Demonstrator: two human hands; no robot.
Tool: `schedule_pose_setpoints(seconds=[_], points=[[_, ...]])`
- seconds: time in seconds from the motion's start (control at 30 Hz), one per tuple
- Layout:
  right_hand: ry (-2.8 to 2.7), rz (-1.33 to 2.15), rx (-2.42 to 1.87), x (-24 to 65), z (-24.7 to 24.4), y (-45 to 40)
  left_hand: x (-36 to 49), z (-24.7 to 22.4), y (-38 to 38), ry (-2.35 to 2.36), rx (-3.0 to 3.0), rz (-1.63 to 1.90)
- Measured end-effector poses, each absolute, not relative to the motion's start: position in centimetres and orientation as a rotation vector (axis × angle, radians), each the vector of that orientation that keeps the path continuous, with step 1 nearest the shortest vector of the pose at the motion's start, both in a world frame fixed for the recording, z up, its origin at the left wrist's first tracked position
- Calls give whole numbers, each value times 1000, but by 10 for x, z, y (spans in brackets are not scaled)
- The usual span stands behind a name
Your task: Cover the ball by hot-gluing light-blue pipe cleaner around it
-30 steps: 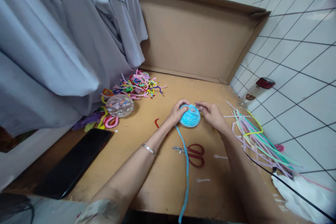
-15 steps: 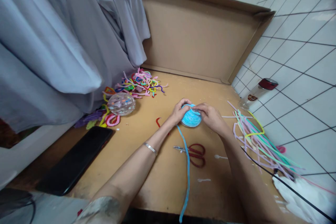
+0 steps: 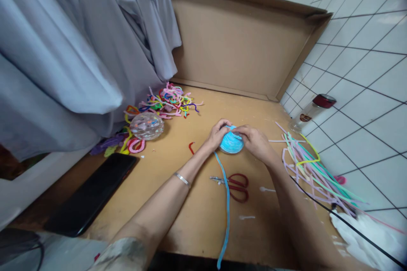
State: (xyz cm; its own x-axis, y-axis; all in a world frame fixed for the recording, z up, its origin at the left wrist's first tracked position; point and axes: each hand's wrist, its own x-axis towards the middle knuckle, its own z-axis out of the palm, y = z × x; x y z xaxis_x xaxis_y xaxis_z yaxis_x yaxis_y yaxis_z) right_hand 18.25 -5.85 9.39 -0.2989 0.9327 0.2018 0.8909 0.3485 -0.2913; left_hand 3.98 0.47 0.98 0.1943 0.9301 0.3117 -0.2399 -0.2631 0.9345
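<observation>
- Fingers of the left hand (image 3: 217, 135) are clasping the blue coiled ball (image 3: 231, 145) from its left side, near the centre of the frame.
- On the other side, the right hand (image 3: 254, 140) is touching its upper right with the fingertips (whether they are pinching something, I cannot tell).
- Below, a blue strip (image 3: 228, 211) is lying across the red-handled scissors (image 3: 239, 188), toward the bottom edge.

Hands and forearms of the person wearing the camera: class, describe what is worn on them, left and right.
The left hand and right hand are both gloveless. A narrow silver-coloured bracelet circles the left wrist, and what looks like a pale greyish sleeve shows near the left elbow. Finger details are too small to tell.
</observation>
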Motion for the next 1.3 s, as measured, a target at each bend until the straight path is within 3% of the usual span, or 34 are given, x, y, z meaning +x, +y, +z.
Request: schedule_pose_setpoints(seconds=[0.8, 1.3], points=[[-2233, 198, -1632, 182, 95, -61, 31, 10, -8, 720, 1746, 1487], [-2243, 121, -1683, 180, 91, -63, 17, 15, -29, 1011, 2193, 1232]])
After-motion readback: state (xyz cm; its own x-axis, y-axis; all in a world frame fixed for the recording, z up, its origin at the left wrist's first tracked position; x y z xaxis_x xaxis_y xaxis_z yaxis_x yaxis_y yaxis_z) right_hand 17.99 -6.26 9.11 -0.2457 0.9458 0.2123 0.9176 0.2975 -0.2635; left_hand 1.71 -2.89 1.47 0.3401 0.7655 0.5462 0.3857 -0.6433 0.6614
